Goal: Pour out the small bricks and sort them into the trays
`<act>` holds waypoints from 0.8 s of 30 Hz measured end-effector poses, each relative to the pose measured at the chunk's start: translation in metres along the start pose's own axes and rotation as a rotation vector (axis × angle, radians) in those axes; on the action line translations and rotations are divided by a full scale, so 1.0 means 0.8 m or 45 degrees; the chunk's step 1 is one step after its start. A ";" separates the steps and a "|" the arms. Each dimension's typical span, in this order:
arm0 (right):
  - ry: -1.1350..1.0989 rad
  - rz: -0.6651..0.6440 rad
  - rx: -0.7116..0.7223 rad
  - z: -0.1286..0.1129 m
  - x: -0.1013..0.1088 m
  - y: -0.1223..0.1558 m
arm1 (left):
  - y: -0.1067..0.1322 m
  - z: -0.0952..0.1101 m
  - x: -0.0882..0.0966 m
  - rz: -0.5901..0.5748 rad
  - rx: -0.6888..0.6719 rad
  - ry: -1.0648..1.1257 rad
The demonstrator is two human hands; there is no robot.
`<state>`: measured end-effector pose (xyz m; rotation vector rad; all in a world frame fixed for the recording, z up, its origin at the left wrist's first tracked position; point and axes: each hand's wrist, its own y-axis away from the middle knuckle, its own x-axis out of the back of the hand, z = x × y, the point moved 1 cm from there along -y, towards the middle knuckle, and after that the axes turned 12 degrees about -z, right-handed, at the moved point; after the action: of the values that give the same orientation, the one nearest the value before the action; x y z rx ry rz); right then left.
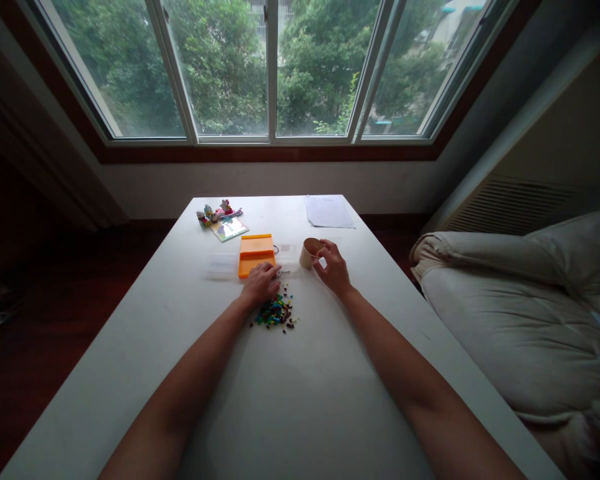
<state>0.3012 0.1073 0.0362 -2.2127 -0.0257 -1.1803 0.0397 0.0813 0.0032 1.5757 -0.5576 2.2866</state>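
Note:
My right hand [333, 268] grips the rim and near side of a paper cup [307, 255], which stands upright on the white table; what is inside it cannot be seen. My left hand [261, 285] lies palm down with its fingers stretched out, over the near edge of an open orange plastic case [257, 247]. Just below that hand spreads a pile of tiny multicoloured pieces [276, 312], like small building bricks or beads. A small thin item beside the left fingertips is too small to make out.
Clear plastic boxes [223, 264] flank the orange case. Farther back on the white table [300, 400] are small colourful figures [213, 213], a printed card [230, 229] and white paper sheets [329, 211]. A padded beige seat [500, 313] stands to the right, below a window.

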 end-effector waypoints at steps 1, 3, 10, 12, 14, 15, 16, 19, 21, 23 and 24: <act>0.005 -0.002 0.009 -0.001 0.000 0.000 | 0.000 0.000 -0.001 0.004 -0.001 -0.001; 0.016 -0.013 0.017 -0.003 0.000 -0.001 | 0.000 -0.002 -0.002 0.012 -0.001 0.000; 0.039 -0.051 -0.034 -0.009 -0.003 -0.003 | -0.001 -0.005 -0.005 0.041 -0.019 0.035; 0.035 -0.049 -0.037 -0.008 -0.005 -0.002 | -0.001 -0.005 -0.005 0.040 -0.013 0.051; 0.030 -0.045 -0.035 -0.007 -0.006 0.000 | -0.001 -0.005 -0.004 0.036 -0.007 0.063; 0.026 -0.043 -0.033 -0.007 -0.006 0.000 | -0.001 -0.004 -0.004 0.035 -0.006 0.067; 0.019 -0.040 -0.033 -0.007 -0.006 0.001 | -0.001 -0.004 -0.004 0.035 -0.008 0.069; -0.017 -0.004 -0.037 -0.005 -0.003 0.003 | 0.000 -0.004 -0.003 0.048 -0.021 0.075; -0.050 0.067 -0.058 0.001 0.000 0.004 | 0.000 -0.003 -0.002 0.053 -0.036 0.075; -0.056 0.153 -0.118 0.014 0.002 0.006 | 0.001 -0.003 -0.001 0.052 -0.049 0.070; -0.034 0.176 -0.165 0.022 0.002 0.006 | 0.001 -0.003 -0.001 0.050 -0.054 0.066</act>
<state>0.3167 0.1119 0.0279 -2.3019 0.1947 -1.1037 0.0379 0.0816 0.0018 1.4938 -0.6249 2.3214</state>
